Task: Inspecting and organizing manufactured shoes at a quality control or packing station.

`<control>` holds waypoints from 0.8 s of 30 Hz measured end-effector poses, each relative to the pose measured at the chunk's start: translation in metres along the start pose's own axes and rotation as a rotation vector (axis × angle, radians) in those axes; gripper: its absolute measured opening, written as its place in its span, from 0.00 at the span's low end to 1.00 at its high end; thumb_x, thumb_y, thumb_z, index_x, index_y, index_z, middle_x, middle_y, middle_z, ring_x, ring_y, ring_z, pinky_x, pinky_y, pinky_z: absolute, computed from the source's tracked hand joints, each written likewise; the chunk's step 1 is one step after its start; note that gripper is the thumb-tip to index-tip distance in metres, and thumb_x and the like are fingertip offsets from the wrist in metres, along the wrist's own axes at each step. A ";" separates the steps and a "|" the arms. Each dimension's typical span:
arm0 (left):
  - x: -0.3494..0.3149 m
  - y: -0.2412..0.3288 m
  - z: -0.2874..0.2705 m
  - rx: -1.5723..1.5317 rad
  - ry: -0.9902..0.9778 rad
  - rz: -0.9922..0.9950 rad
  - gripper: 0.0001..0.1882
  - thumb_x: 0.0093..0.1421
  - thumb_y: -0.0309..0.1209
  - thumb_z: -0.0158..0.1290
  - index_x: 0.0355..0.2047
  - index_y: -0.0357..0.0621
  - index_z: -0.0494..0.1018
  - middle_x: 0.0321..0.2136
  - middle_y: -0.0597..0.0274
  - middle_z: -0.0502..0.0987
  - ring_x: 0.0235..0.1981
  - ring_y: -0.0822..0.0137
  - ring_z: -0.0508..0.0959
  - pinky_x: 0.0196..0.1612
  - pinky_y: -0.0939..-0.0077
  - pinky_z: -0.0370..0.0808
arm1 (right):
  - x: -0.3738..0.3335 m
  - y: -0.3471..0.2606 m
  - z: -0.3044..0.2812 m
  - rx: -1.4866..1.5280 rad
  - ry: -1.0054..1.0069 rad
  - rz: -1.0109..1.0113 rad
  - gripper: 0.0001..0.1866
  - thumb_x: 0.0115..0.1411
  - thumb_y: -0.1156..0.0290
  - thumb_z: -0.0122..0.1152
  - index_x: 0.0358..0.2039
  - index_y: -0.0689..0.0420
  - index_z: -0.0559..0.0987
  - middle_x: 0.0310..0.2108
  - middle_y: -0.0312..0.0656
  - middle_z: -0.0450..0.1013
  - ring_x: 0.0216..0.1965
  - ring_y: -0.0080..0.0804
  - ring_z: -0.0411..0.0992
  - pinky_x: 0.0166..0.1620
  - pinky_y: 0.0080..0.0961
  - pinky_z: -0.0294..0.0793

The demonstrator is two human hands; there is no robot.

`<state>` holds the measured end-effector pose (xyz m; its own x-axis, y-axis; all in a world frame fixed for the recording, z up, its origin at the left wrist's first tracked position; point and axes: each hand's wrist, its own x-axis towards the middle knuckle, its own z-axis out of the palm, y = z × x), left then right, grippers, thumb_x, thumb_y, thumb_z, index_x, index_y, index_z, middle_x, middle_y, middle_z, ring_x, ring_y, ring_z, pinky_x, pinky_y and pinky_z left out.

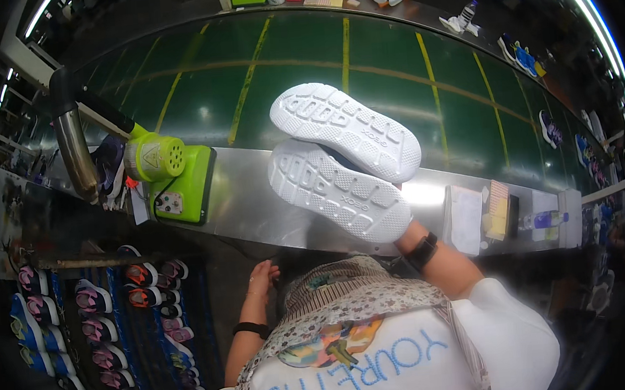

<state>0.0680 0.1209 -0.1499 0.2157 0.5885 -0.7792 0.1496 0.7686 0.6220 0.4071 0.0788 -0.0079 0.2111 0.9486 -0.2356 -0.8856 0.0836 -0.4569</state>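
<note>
Two white ridged rubber soles point(343, 160), right hand point(402, 236) beneath

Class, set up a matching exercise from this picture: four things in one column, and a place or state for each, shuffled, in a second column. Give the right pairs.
Things:
1. pair of shoes
2. left hand
3. green machine
4. plastic bottle

Places or states:
A. lying on its side at the right end of the metal ledge
B. held up with white soles facing the camera
C. empty, low beside the apron
D. standing on the left of the metal ledge

Pairs: 1-B, 2-C, 3-D, 4-A
</note>
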 end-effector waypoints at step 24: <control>0.233 -0.033 0.111 0.746 -0.295 0.163 0.12 0.55 0.33 0.47 0.39 0.44 0.66 0.27 0.61 0.73 0.25 0.70 0.74 0.24 0.76 0.72 | -0.065 -0.362 -0.181 -2.335 0.911 -0.168 0.23 0.45 0.59 0.61 0.43 0.47 0.69 0.39 0.42 0.66 0.44 0.42 0.65 0.44 0.39 0.64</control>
<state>0.2200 0.2044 -0.3432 0.5200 0.5083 -0.6864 0.6748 0.2482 0.6950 0.7890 -0.0688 0.0181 0.7757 0.6302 0.0318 0.6294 -0.7690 -0.1120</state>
